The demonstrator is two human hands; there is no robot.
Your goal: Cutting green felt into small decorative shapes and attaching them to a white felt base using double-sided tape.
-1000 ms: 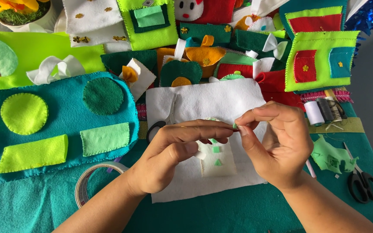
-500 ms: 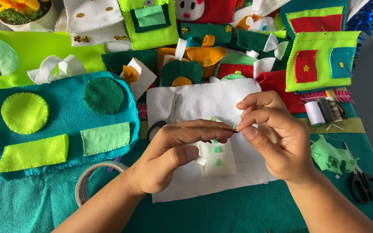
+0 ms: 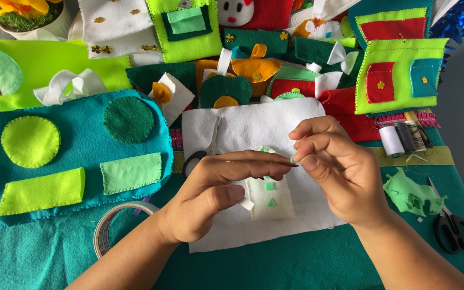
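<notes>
My left hand [image 3: 216, 190] and my right hand [image 3: 336, 172] meet fingertip to fingertip over a white felt sheet [image 3: 253, 126]. Between the right thumb and forefinger sits a tiny light green felt bit [image 3: 292, 159]; the left fingertips touch the same spot. Under the hands lies a small cream felt piece [image 3: 270, 197] with little green shapes on it. A pair of scissors [image 3: 202, 153] lies partly under the white sheet, beside my left hand.
A teal felt panel [image 3: 76, 156] with green circles and rectangles lies at the left, a tape roll [image 3: 115, 228] below it. Thread spools [image 3: 398, 139], a green felt scrap [image 3: 412, 196] and black scissors [image 3: 452, 228] lie right. Many felt pieces crowd the back.
My right hand has shifted slightly left and lower, closing the pinch against my left fingertips. The felt pieces on the table have stayed put.
</notes>
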